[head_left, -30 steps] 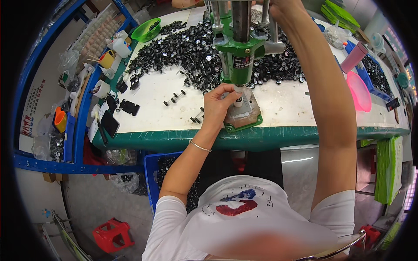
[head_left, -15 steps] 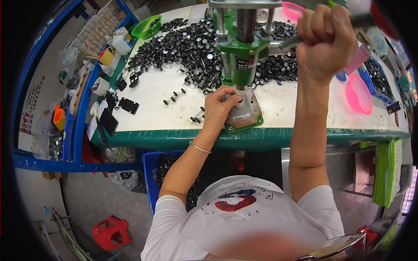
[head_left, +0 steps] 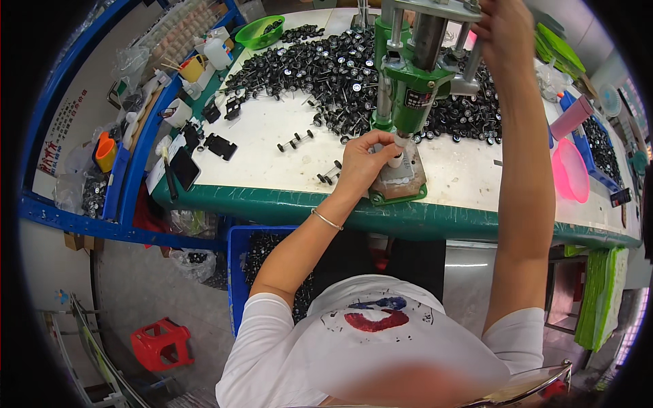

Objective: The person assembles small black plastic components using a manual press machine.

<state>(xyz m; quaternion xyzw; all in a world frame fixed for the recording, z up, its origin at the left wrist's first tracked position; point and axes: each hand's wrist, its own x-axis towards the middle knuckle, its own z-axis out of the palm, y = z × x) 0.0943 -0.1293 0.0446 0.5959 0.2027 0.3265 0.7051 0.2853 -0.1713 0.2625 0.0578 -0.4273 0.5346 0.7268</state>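
A green hand press (head_left: 415, 98) stands at the table's front edge on a metal base plate (head_left: 403, 182). My left hand (head_left: 367, 162) is at its lower tip, thumb and fingers pinched beside a small white cylindrical piece (head_left: 396, 161). What lies between the fingertips is hidden. High on the right, my right hand (head_left: 507, 34) is closed around the press lever (head_left: 474, 61), which points steeply up; this hand is slightly blurred. Left of the base lie small black wheels on axles (head_left: 296, 141), with another wheel-and-axle piece (head_left: 330, 173) nearer my left wrist.
A large heap of black wheels with pins (head_left: 306, 75) spreads behind the press. A green bowl (head_left: 260, 32) stands back left, a pink basket (head_left: 571, 170) right. A blue rack (head_left: 132, 170) borders the left side. Below the table sits a blue bin (head_left: 238, 272); a red stool (head_left: 162, 343) is on the floor.
My right hand has raised the lever from a slanted to a steep position. My left hand stays pinched at the press tip. The whole view has shifted, placing the press farther right.
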